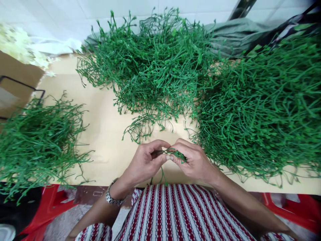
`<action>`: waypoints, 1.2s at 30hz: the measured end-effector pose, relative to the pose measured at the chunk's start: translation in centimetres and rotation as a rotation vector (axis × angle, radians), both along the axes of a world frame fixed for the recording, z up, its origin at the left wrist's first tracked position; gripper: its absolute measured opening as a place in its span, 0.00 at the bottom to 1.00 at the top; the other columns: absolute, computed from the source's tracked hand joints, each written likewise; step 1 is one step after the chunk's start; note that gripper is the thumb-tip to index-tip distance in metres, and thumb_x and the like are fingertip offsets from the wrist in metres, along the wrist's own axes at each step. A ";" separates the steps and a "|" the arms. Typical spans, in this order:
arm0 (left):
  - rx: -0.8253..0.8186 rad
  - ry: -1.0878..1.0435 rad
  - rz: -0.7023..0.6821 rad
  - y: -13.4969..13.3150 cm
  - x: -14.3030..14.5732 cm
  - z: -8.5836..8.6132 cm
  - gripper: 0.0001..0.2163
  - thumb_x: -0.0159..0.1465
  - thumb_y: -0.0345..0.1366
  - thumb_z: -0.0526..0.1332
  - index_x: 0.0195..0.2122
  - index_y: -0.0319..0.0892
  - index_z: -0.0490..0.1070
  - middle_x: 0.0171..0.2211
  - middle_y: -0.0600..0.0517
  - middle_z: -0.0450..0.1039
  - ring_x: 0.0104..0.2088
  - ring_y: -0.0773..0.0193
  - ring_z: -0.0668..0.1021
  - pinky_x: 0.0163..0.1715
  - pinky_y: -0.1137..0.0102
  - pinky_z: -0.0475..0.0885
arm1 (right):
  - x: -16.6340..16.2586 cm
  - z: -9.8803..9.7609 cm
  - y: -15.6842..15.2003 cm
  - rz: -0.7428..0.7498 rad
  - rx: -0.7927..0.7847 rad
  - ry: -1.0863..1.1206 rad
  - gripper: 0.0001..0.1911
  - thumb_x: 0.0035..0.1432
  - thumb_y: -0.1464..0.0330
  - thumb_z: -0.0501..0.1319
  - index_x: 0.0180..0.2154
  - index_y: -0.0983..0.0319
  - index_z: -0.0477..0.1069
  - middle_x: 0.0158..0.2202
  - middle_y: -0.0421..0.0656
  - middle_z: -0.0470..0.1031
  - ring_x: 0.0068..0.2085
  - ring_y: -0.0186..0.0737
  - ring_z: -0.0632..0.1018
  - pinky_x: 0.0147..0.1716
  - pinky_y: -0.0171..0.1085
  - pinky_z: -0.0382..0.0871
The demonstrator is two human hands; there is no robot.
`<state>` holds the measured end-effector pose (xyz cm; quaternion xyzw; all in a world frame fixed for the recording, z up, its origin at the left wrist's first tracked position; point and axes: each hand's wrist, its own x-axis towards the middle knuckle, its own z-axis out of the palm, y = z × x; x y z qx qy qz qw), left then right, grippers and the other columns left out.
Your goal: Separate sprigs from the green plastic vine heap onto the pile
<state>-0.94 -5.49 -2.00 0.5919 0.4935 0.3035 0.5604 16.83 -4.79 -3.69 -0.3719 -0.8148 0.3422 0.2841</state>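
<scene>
My left hand (146,160) and my right hand (193,159) meet at the near edge of the table, fingers pinched together on a small green plastic stem piece (175,154). Thin strands of it hang down below my hands. A metal watch (111,197) sits on my left wrist. Directly beyond my hands lies a big heap of green plastic stems (152,67). A second, larger heap (265,107) spreads to the right, close to my right hand. A third pile (37,140) lies at the left.
The beige table top (105,134) shows bare between the piles. White flower pieces (20,47) lie at the far left corner beside a cardboard box (15,83). Grey cloth (235,33) lies behind the heaps. Red stools (296,207) stand below the table edge.
</scene>
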 end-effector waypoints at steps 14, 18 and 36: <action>0.201 0.428 -0.241 0.3 -0.1 0.7 0.07 0.54 0.25 0.54 0.21 0.36 0.69 0.17 0.56 0.64 0.20 0.72 0.64 0.21 0.76 0.57 | 0.3 -0.4 0.0 0.163 -0.031 -0.048 0.06 0.55 0.76 0.50 0.33 0.64 0.63 0.28 0.41 0.64 0.28 0.33 0.65 0.28 0.33 0.58; 0.189 0.367 -0.371 0.4 0.1 0.9 0.08 0.53 0.24 0.53 0.18 0.37 0.66 0.15 0.57 0.59 0.18 0.73 0.61 0.20 0.76 0.55 | 0.8 -0.4 0.2 0.277 -0.043 -0.060 0.04 0.54 0.74 0.50 0.28 0.63 0.60 0.24 0.38 0.60 0.26 0.32 0.61 0.26 0.33 0.55; 0.059 -0.031 -0.212 0.5 0.0 0.8 0.03 0.56 0.28 0.60 0.26 0.36 0.69 0.20 0.55 0.66 0.21 0.73 0.66 0.21 0.77 0.61 | 1.7 -0.2 0.8 0.072 -0.681 0.393 0.12 0.60 0.61 0.53 0.32 0.64 0.63 0.28 0.40 0.66 0.26 0.28 0.64 0.24 0.29 0.58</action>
